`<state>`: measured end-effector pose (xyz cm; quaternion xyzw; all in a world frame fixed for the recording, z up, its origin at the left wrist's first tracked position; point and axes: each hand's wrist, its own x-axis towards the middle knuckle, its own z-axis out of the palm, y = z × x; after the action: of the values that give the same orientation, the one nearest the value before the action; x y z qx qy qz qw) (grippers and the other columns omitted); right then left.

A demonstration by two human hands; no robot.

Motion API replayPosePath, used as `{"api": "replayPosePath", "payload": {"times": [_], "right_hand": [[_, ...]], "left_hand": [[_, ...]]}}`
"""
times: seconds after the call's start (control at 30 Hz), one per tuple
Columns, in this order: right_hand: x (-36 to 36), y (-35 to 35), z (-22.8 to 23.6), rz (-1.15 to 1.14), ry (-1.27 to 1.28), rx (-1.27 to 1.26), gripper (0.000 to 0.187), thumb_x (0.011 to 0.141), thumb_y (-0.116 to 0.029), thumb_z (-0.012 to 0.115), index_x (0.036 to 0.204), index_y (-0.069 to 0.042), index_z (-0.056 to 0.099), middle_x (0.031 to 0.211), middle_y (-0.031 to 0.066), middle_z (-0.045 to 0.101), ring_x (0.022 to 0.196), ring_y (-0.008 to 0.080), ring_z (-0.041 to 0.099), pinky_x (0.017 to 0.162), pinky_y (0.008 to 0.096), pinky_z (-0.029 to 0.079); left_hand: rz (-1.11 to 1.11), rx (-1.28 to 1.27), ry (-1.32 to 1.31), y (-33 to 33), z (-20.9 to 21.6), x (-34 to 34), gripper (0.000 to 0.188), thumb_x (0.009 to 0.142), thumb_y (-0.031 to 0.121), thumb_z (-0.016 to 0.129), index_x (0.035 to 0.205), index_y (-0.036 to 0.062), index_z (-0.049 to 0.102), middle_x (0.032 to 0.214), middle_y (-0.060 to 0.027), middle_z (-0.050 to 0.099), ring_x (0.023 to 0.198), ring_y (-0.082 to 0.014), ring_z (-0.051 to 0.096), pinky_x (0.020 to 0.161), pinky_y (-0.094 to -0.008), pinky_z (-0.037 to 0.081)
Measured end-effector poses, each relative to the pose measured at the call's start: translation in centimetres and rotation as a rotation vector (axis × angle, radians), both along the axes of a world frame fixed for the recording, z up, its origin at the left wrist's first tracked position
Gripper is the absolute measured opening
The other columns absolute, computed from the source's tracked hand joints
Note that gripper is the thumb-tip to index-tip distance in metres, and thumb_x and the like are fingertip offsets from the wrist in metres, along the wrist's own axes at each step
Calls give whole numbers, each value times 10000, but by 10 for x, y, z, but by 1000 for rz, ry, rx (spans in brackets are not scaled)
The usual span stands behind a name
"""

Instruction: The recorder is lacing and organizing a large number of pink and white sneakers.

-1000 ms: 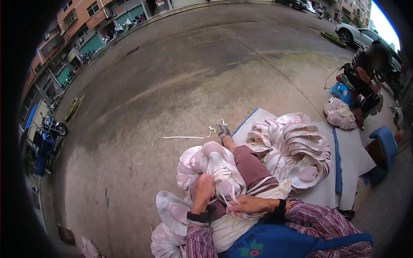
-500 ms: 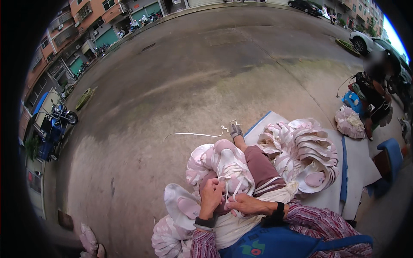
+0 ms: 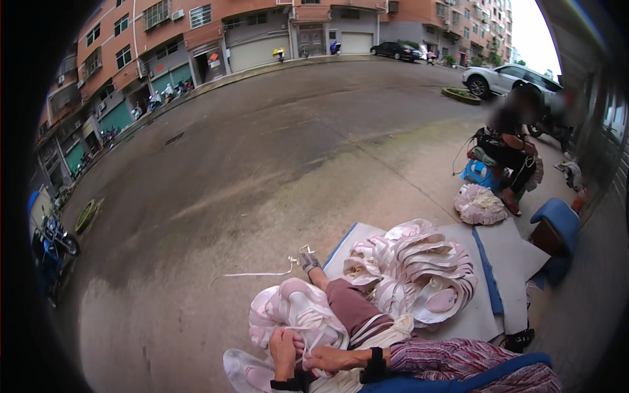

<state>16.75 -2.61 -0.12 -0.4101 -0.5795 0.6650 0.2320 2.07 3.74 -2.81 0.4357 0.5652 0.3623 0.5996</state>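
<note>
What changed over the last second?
View swung up and right, so the scene sits lower-left. The bare left hand moved closer to the bare right hand. No clear grab or release. Unchanged: both hands at the flat white laces of the pink-and-white fabric shoe.

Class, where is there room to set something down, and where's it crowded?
Bare pavement lies left of the lace; the pale sheet has room between blue strip and blue chair. Crowded: under stacked uppers; around left hand and right hand.
</note>
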Motion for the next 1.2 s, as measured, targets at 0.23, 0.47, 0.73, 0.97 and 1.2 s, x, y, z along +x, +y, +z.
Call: {"api": "replayPosePath", "payload": {"times": [0.23, 0.47, 0.73, 0.97, 1.2], "right_hand": [[-5, 2, -49, 9, -102, 353, 339, 892, -297, 485, 871, 17, 610, 723, 168, 620, 662, 285, 601, 630, 398, 469], [22, -2, -43, 192, -294, 394, 372, 896, -338, 505, 877, 14, 625, 735, 182, 628, 650, 306, 599, 619, 411, 465], [77, 25, -40, -359, -516, 570, 264, 828, -264, 619, 927, -19, 622, 813, 206, 627, 761, 357, 600, 681, 430, 459], [87, 55, -56, -404, -607, 496, 302, 813, -277, 622, 825, 24, 641, 760, 221, 623, 713, 352, 599, 628, 417, 455], [70, 47, -39, -478, -494, 600, 239, 808, -212, 604, 806, 23, 645, 756, 204, 617, 740, 363, 609, 675, 419, 475]], "left_hand": [[-4, 423, 325, -6, -55, -5, 180, 832, 180, 606, 799, 6, 631, 674, -150, 592, 610, -293, 594, 552, -373, 451], [-443, 214, 283, -25, -84, -21, 337, 954, 347, 475, 1079, 55, 587, 945, -165, 641, 840, -214, 626, 763, -358, 482], [-207, -102, -202, -54, -39, -12, 228, 955, 239, 515, 881, 24, 528, 698, -54, 545, 514, -143, 539, 477, -277, 496], [-163, -44, -41, -61, -27, -1, 277, 973, 261, 470, 925, 6, 566, 669, -29, 550, 474, -85, 507, 442, -230, 447], [-150, -103, -55, -67, -11, -3, 268, 979, 274, 488, 942, 18, 560, 679, -17, 550, 487, -67, 492, 448, -217, 453]]}}
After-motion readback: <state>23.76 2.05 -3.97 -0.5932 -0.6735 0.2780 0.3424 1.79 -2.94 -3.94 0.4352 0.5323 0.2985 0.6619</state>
